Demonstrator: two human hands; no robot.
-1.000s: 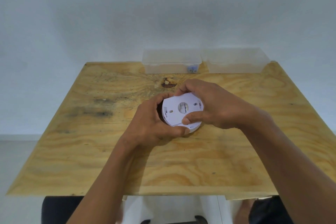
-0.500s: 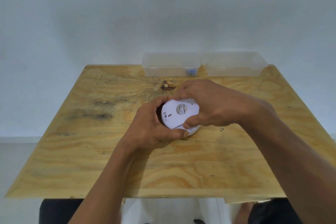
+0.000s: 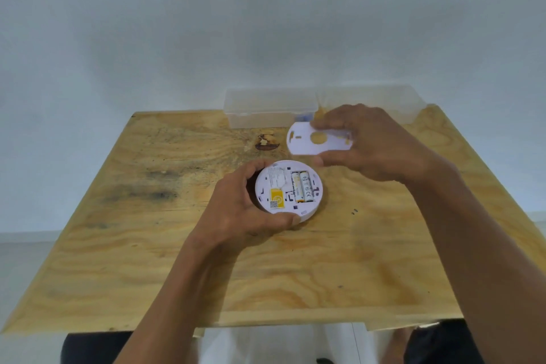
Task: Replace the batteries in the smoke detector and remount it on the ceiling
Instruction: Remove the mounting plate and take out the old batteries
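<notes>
My left hand [image 3: 236, 210] grips the round white smoke detector [image 3: 288, 188] by its left and front rim on the plywood table [image 3: 147, 245]. The detector lies back side up, showing two batteries [image 3: 302, 191] side by side in their bay and a yellow label [image 3: 276, 197]. My right hand [image 3: 369, 142] holds the detached white mounting plate [image 3: 313, 142], with a round hole in its middle, above the table and up-right of the detector.
Two clear plastic boxes [image 3: 266, 111] [image 3: 384, 101] stand side by side at the table's far edge against a white wall. A dark knot [image 3: 267, 142] marks the wood just left of the plate. My legs show below the table's near edge.
The mounting plate has come off the detector; my right hand lifted it up and to the right, exposing the batteries. My left hand stayed on the detector.
</notes>
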